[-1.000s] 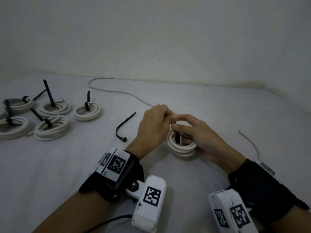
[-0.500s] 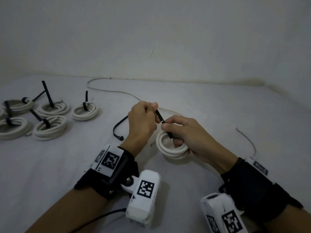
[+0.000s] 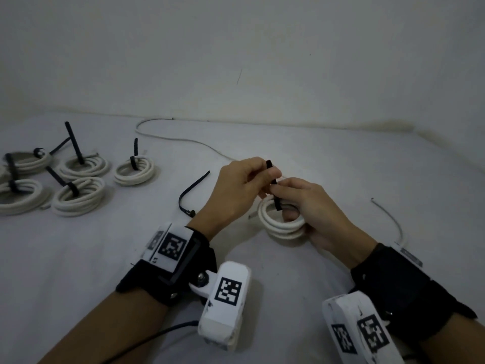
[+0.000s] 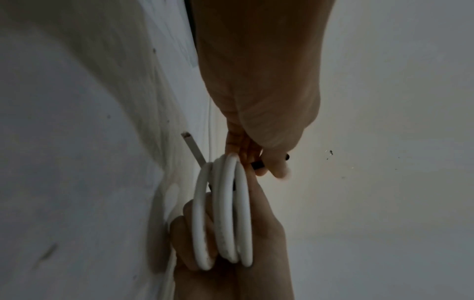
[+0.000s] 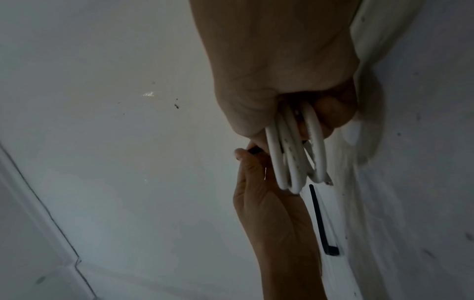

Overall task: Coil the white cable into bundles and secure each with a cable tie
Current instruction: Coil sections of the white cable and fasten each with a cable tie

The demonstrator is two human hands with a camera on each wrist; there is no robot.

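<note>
The right hand [image 3: 312, 206] grips the white coil [image 3: 280, 222], fingers curled through and round its turns, thumb and forefinger pinching the black cable tie [image 3: 274, 189] where it crosses the loops. The left hand [image 3: 236, 190] pinches the tie's free tail above, seemingly drawing it tight. The coil is held just above the desk [image 3: 315, 271], near the middle, a little towards its right edge.

The cable looks light but springy: loosened, the turns would likely fan apart, so the sound hold is across all the loops at once, close beside the tie. The tie is thin, smooth and stiffish; its tail probably slips unless nipped firmly near the head.

The desk is pale, matt and flat, meeting a plain wall [image 3: 236, 48] at its far edge. Five tied bundles [image 3: 78, 198] sit towards the left edge, a spare tie [image 3: 190, 190] lies just left of the hands, and uncoiled cable [image 3: 183, 140] trails to the far edge.
</note>
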